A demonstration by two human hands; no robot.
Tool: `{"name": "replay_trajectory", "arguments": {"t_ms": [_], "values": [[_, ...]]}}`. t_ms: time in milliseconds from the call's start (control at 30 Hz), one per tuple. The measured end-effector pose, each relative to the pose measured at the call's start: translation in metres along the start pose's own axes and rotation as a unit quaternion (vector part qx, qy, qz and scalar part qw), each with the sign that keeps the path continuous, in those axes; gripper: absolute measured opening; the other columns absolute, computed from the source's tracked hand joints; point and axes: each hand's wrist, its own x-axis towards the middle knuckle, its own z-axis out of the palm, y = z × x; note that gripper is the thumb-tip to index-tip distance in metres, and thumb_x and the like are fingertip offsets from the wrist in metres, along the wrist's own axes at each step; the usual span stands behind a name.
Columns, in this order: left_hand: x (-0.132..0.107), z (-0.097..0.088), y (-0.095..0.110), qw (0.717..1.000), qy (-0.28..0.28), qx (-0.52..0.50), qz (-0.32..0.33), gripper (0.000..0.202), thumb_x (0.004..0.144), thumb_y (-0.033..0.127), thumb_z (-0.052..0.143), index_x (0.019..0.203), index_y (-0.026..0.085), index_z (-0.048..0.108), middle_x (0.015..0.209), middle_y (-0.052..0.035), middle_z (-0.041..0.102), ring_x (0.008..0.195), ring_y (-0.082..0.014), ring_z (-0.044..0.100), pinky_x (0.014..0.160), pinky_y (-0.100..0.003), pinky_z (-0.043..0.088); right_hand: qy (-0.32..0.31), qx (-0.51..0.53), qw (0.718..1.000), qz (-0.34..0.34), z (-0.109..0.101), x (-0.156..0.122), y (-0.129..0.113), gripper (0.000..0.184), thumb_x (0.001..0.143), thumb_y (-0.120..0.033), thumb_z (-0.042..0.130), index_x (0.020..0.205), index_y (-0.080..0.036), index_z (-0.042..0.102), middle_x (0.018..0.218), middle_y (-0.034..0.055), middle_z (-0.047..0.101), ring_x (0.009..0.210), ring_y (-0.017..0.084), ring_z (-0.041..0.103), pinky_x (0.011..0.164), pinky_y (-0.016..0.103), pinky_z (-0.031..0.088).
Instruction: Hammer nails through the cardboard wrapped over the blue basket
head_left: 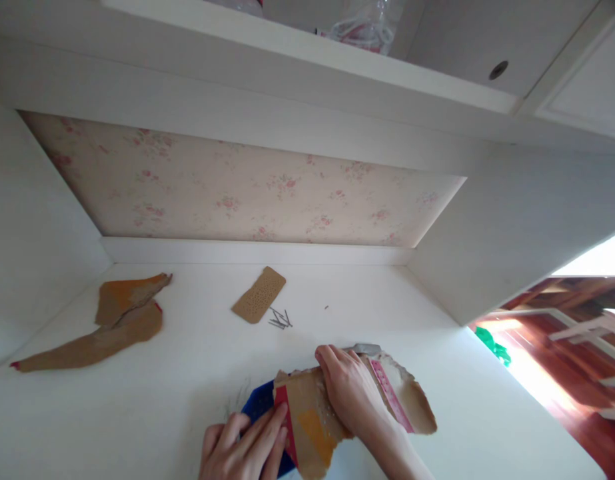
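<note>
My left hand (244, 448) lies at the bottom middle, fingers stretched flat on the left edge of a torn brown cardboard piece (307, 413) and on a blue object (260, 403) partly hidden under it. My right hand (352, 393) rests across the middle of the same cardboard, fingers curled over its top edge, pressing it to the white desk (187, 373). The cardboard carries a red strip and an orange patch. A grey object (367, 348) peeks out just beyond my right fingers.
A small perforated brown strip (260, 295) lies mid-desk with several thin metal pins (281, 319) beside it. A larger torn cardboard scrap (102, 327) lies far left. White side walls, floral back panel (247, 193) and a shelf (312, 60) above enclose the desk.
</note>
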Motion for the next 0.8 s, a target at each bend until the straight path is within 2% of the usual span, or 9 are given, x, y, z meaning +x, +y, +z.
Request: {"name": "replay_trajectory", "arguments": {"t_ms": [267,400,500,633,733,800], "values": [[-0.001,0.006,0.000,0.999,0.020,-0.038,-0.030,0.032,0.091,0.025,0.062,0.123,0.022,0.068,0.110,0.0039,0.078,0.074,-0.0141,0.067,0.064,-0.030,0.043,0.031,0.021,0.999,-0.018,0.002,0.003,-0.001,0.022,0.098,-0.011,0.050,0.082,-0.024,0.058,0.076,-0.0003,0.067,0.070,0.021,0.063,0.066,0.031,0.036],[-0.002,0.006,-0.002,0.998,0.029,-0.046,-0.032,0.033,0.090,0.023,0.064,0.123,0.022,0.068,0.109,0.0061,0.078,0.074,-0.0131,0.067,0.066,-0.029,0.044,0.099,0.086,0.991,-0.020,0.002,-0.004,-0.003,0.021,0.102,-0.018,0.042,0.095,-0.023,0.061,0.087,0.0059,0.069,0.080,0.024,0.061,0.076,0.036,0.041],[-0.001,0.005,-0.001,0.998,0.032,-0.042,-0.023,0.030,0.093,0.023,0.059,0.121,0.020,0.068,0.109,0.0023,0.078,0.076,-0.0146,0.068,0.067,-0.028,0.046,0.139,0.162,0.977,-0.023,-0.001,-0.013,-0.012,0.022,0.104,-0.023,0.039,0.099,-0.022,0.060,0.091,0.0068,0.070,0.085,0.022,0.062,0.082,0.036,0.045],[-0.001,0.006,0.001,0.997,0.036,-0.058,-0.029,0.028,0.094,0.021,0.055,0.117,0.018,0.070,0.107,-0.0016,0.079,0.077,-0.0155,0.069,0.070,-0.028,0.048,0.094,0.263,0.960,-0.003,-0.002,-0.019,-0.022,0.024,0.104,-0.026,0.041,0.089,-0.025,0.060,0.082,-0.0004,0.069,0.075,0.014,0.065,0.071,0.024,0.049],[0.000,0.007,0.002,0.995,0.041,-0.078,-0.041,0.026,0.093,0.017,0.054,0.114,0.018,0.071,0.107,-0.0020,0.079,0.079,-0.0142,0.070,0.072,-0.027,0.048,0.072,0.289,0.954,0.028,0.002,-0.017,-0.023,0.028,0.104,-0.026,0.041,0.081,-0.025,0.057,0.074,-0.0025,0.066,0.066,0.013,0.063,0.064,0.023,0.047],[-0.001,0.006,0.002,0.994,0.042,-0.087,-0.044,0.025,0.092,0.017,0.055,0.112,0.020,0.071,0.108,-0.0010,0.078,0.080,-0.0135,0.070,0.073,-0.027,0.047,0.069,0.291,0.954,0.034,0.005,-0.015,-0.022,0.028,0.104,-0.026,0.041,0.080,-0.024,0.056,0.075,-0.0017,0.066,0.067,0.014,0.063,0.066,0.024,0.046]]}}
